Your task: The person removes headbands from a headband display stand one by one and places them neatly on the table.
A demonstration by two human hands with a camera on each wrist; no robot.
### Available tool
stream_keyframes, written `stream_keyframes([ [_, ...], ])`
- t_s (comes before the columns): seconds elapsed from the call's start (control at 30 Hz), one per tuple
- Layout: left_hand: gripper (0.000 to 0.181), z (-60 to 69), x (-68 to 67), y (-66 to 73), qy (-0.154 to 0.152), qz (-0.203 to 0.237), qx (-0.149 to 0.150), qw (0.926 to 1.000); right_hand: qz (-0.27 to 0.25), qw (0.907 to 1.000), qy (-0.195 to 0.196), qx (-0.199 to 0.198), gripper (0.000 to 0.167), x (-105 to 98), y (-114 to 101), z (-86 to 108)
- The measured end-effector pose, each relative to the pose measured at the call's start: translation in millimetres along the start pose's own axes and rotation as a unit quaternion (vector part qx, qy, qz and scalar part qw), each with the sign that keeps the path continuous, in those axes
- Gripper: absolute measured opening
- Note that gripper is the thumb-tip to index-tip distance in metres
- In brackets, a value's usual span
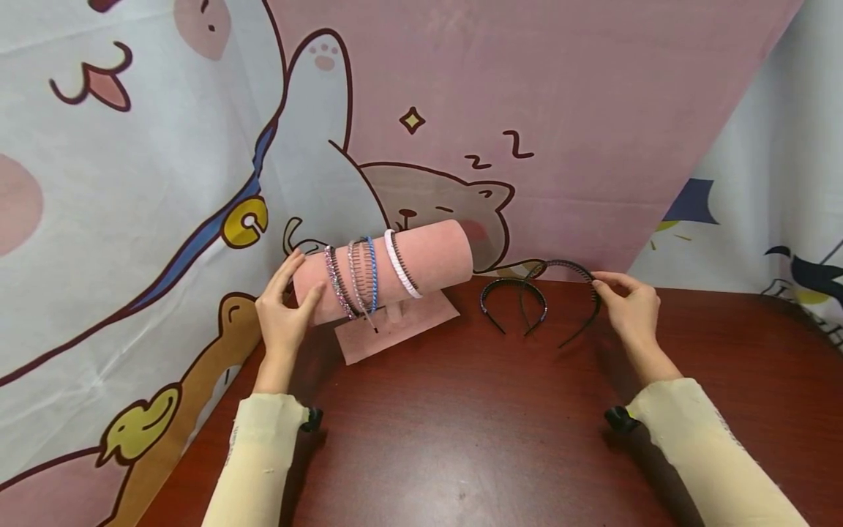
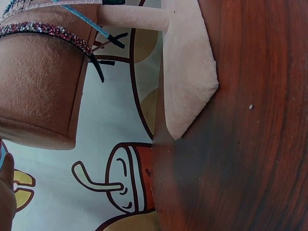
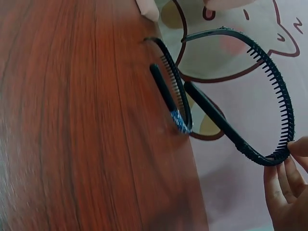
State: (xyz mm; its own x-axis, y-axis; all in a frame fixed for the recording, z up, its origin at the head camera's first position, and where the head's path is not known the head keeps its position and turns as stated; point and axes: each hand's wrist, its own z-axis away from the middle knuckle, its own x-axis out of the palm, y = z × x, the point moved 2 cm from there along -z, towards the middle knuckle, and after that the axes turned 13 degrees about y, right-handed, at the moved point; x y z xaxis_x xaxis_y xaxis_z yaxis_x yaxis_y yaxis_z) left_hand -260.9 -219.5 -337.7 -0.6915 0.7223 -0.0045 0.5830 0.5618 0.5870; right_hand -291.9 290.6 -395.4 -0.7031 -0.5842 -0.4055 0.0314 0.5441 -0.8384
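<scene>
A pink plush headband stand carries several headbands around its roll: a multicoloured glittery one, a silvery one, a blue one and a white one. My left hand holds the roll's left end between thumb and fingers. In the left wrist view only a bit of that hand shows, beside the roll's end. My right hand pinches a black toothed headband by its side, raised with its ends downward. A smaller dark headband with blue glitter stands behind it, against the backdrop.
A dark reddish wooden table spreads in front. Cartoon-printed cloth rises along the back and left. The stand's flat base sits on the table near the back.
</scene>
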Motion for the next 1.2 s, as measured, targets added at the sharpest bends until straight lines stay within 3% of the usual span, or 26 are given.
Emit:
stream_keyframes([
  [0.4, 0.048, -2.0, 1.4, -1.2, -0.002, -0.002, 0.001, 1.0000, 0.019, 0.9998, -0.006, 0.010, 0.036, -6.8, 19.0, -19.7],
  [1.0, 0.049, -0.1, 0.9, -2.6, -0.002, 0.001, 0.001, 1.0000, 0.002, 0.9968, -0.026, 0.076, 0.044, -8.5, 50.4, -38.5],
  [1.2, 0.049, 0.0, 0.9, -1.6, -0.002, 0.003, 0.001, 1.0000, 0.028, 0.9949, -0.030, 0.092, 0.047, -7.1, 56.9, -42.8],
])
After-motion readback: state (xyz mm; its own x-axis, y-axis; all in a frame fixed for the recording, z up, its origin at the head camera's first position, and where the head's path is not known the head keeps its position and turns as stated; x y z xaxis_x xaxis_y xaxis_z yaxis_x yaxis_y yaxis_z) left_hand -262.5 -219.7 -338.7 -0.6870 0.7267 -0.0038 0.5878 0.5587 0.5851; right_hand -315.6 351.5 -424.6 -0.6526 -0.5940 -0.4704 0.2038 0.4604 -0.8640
